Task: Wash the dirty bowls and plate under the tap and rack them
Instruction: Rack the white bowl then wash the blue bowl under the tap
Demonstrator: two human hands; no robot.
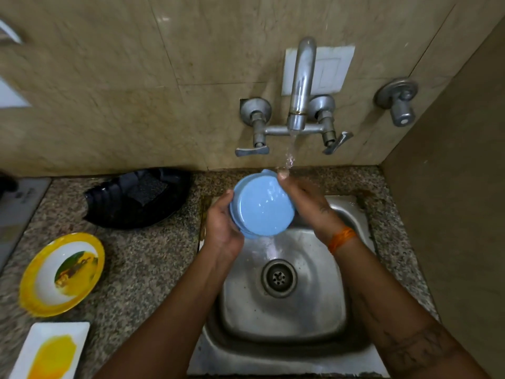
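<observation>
Water's running from the tap point(299, 86) and hitting the top edge of a light blue bowl point(263, 207) that's held over the back rim of the steel sink point(284, 310). Bowl looks like glossy plastic, tilted up on edge so its flat round base faces the camera, wet and shiny, with a little tab sticking out at the top rim. Water sheets off the bottom edge down toward the drain point(278, 277).

Left hand point(222, 228) is wrapped round the left side of the bowl, thumb on the rim, fingers curled behind it. Right hand point(308, 203) lies against the right side with the fingers stretched up along the rim, fingertips right in the stream; can't really tell if it's gripping or just rubbing. Orange thread band point(341, 239) on that wrist.

On the granite counter point(153, 263), left of the sink: a yellow-rimmed bowl point(61, 274) with greenish-yellow food smeared inside, near the left edge, and a white rectangular plate point(52, 351) with a yellow stain down at the front left corner. Black tray point(136, 198) sits at the back against the wall, with a dark scrub pad in it.
</observation>
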